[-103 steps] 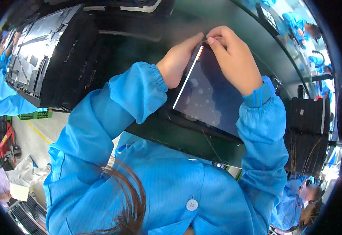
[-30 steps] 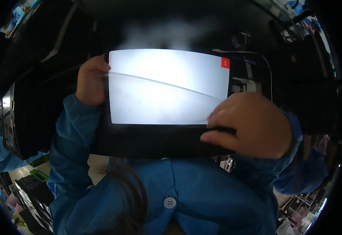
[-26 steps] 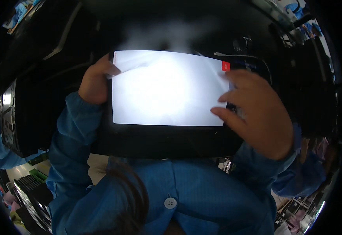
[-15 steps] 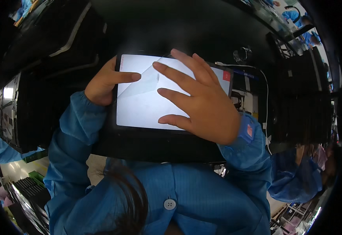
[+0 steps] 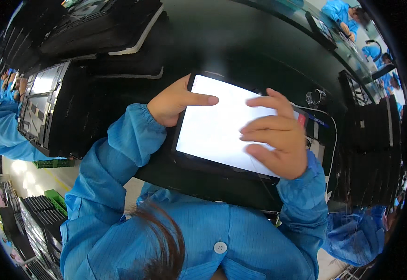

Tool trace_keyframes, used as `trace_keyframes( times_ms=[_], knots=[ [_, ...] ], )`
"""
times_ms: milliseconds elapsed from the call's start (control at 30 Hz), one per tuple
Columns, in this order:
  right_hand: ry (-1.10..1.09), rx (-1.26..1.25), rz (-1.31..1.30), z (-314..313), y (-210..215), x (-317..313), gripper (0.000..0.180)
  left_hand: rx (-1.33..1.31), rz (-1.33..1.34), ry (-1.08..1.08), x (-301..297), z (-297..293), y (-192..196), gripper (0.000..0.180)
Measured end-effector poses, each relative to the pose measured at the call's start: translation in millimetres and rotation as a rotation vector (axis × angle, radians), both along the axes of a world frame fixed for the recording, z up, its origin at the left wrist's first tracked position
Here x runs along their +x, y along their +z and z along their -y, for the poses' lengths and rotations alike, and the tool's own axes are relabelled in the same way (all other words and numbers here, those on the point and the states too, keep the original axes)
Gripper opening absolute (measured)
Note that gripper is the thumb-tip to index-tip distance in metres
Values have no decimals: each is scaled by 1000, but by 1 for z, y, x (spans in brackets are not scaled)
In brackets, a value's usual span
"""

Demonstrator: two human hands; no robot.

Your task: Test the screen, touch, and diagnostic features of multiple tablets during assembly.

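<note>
A tablet [image 5: 213,135] with a bright white screen and a dark frame lies tilted in front of me. My left hand [image 5: 174,102] is closed on its upper left edge, the thumb lying over the screen and the other fingers hidden behind. Over the right part of the screen is my right hand [image 5: 280,135], its fingers apart and slightly blurred, with nothing seen in them. Whether its fingertips touch the glass I cannot tell. A small red patch [image 5: 301,119] shows at the screen's right end.
Black trays [image 5: 54,107] with metal-coloured panels are stacked at the left, and another dark stack [image 5: 371,144] stands at the right. A white cable [image 5: 335,140], a blue pen [image 5: 318,120] and a clear round object [image 5: 315,97] lie beyond my right hand. Other people in blue work at both sides.
The view has shifted, so tablet and hands sit farther right and more tilted. My right hand has moved toward the tablet's right end. The grey diagonal shape on the screen is gone.
</note>
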State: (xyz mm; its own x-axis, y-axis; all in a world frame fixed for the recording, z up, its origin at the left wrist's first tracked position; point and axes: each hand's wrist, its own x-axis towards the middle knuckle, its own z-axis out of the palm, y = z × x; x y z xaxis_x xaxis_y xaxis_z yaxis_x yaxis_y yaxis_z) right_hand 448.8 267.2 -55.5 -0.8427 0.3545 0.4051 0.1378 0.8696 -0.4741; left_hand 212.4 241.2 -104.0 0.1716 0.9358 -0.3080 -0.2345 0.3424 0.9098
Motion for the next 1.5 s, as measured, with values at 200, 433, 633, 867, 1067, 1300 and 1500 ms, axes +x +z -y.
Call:
trace_keyframes(
  times_ms=[200,433,633,867,1067,1300,1500],
  knots=[
    [-170,-498,-803,-22,-13,32,61,-45,1,21,-7,2,2,58],
    [-59,-1093,-1274,-53,-13,105,54,-4,55,-24,-13,-3,-10,58],
    [-66,-1138,-1228,-47,-11,92,49,16,38,-35,-14,-1,-14,62],
    [-86,-1061,-1154,-44,-14,90,47,19,46,-20,-15,5,-10,57],
    [-130,-908,-1019,-34,-11,73,49,-259,191,235,-17,3,-21,71],
    [-200,-214,-323,2,-10,38,66,-230,320,250,-22,0,-24,65],
    [63,131,179,39,-15,-5,39,-191,365,203,-21,-1,-20,56]
  ],
)
